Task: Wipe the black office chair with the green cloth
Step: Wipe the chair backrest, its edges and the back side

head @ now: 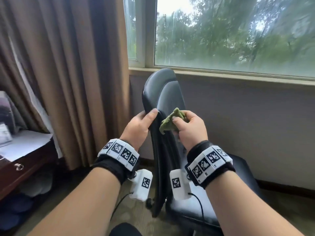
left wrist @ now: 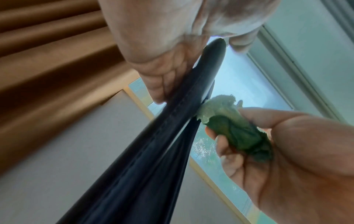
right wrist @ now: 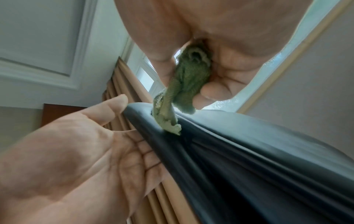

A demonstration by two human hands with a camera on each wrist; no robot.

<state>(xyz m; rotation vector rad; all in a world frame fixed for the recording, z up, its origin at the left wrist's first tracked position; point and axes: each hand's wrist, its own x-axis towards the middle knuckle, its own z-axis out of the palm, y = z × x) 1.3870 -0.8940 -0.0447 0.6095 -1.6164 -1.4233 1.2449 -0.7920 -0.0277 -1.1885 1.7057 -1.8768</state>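
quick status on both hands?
Left hand: gripping the edge of the black office chair backrest.
Right hand: holding the bunched green cloth against the chair.

From my head view, my left hand [head: 136,127] hides its fingers behind the backrest edge of the black office chair [head: 163,99]; only the thumb shows on the near side. My right hand [head: 190,126] covers much of the green cloth [head: 167,123], bunched inside my fist. Below the backrest, my wrist bands hide part of the chair, and its base is cut off by the bottom edge. Left of the chair, the things on the wooden desk [head: 25,160] are blurred and cropped. Both wrist views are smeared, and their top edges cut my palms off.
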